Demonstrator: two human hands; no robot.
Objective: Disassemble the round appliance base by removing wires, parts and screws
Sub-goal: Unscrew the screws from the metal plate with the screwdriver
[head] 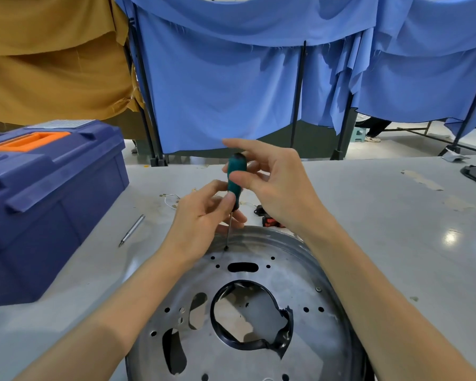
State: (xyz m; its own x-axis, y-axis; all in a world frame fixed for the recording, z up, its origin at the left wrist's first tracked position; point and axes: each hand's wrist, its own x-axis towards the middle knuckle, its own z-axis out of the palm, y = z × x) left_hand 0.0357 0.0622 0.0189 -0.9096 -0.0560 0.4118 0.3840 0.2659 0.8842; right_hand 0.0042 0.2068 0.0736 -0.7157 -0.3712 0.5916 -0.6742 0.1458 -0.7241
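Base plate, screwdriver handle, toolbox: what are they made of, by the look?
Base plate: sheet metal, likely steel or aluminium; dull silver sheen, punched holes.
Screwdriver: handle probably moulded plastic or a rubbery coating, matte teal with black ends; thin shaft looks metal.
Toolbox: moulded plastic; smooth dark blue with crisp moulded edges and an orange handle inset.

Looks across a grey table (396, 215), glare on its right side. Behind the table, meets blue cloth (217, 92) on black frames (297, 100); behind its left end, ochre cloth (52, 64). Beyond its right end, shows pale floor (396, 148), green stool (359, 134).
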